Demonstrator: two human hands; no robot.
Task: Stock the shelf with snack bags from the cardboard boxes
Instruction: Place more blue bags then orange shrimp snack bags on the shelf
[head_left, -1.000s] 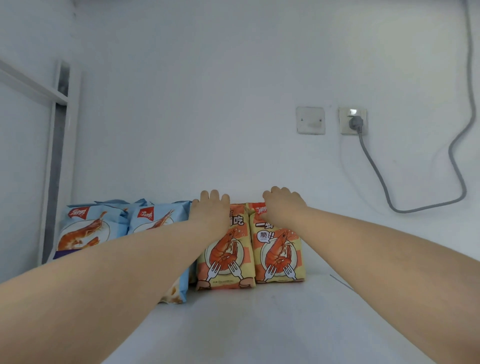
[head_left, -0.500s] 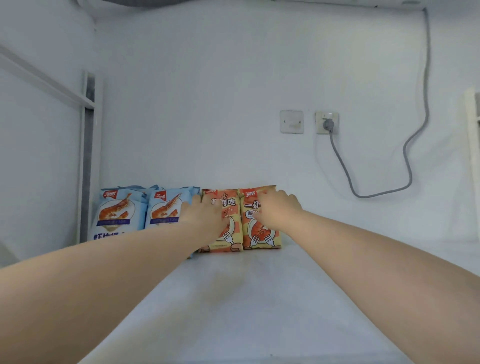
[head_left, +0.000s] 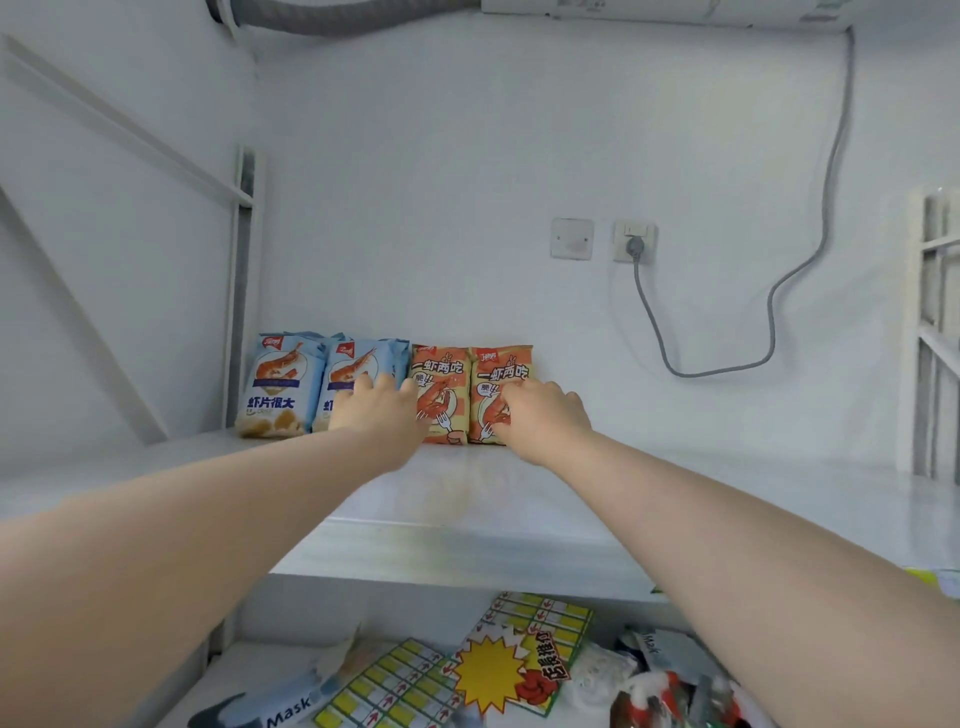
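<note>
While loosely spread, left hand (head_left: 382, 410) and right hand (head_left: 543, 415) at glossy rectangular orange bags (head_left: 441, 364).

Single wide head view, forward and downward, near the shelf (head_left: 467, 499)

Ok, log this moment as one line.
shelf: two blue bags, two orange bags upright in a row | left hand: open, at row's middle | right hand: open, at orange bags

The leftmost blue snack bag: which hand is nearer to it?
Left. The left hand is before the second blue bag, beside the leftmost blue bag; the right hand is at the rightmost orange bag, farther away.
</note>
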